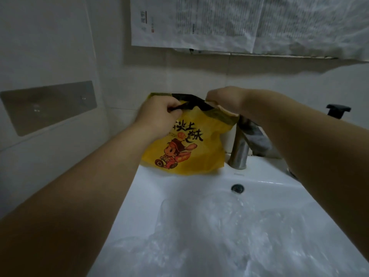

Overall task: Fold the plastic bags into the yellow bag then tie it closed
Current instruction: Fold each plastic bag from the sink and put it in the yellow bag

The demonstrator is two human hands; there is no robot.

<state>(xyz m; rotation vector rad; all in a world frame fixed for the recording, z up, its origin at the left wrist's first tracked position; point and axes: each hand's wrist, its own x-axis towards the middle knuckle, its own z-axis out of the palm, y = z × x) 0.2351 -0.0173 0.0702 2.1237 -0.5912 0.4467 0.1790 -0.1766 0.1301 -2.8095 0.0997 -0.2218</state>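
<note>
We have the yellow bag [191, 148] standing on the far ledge of the sink [147, 188], against the tiled wall and just left of the faucet [241, 146]. Our left hand [157, 114] is curled tight, pinching a dark strip at the bag's mouth. Our right hand [223, 98] is fisted at the right end of the same top edge and seems to hold it, though its fingertips are hidden behind the knuckles. The clear plastic bags [219, 232] lie loose and crumpled in the near part of the basin, well apart from the yellow bag, so we judge the filling is not finished and tying now would leave them out. The main risk is that both our hands are taken up by the mouth. When one lets go to reach down for the clear film, the opening may sag shut, or the bag may tip off the narrow ledge into the basin. Its right side sits close to the faucet and could catch on it as we pull. Film pushed in unfolded could spring back out and leave too little slack at the top for a knot.
</note>
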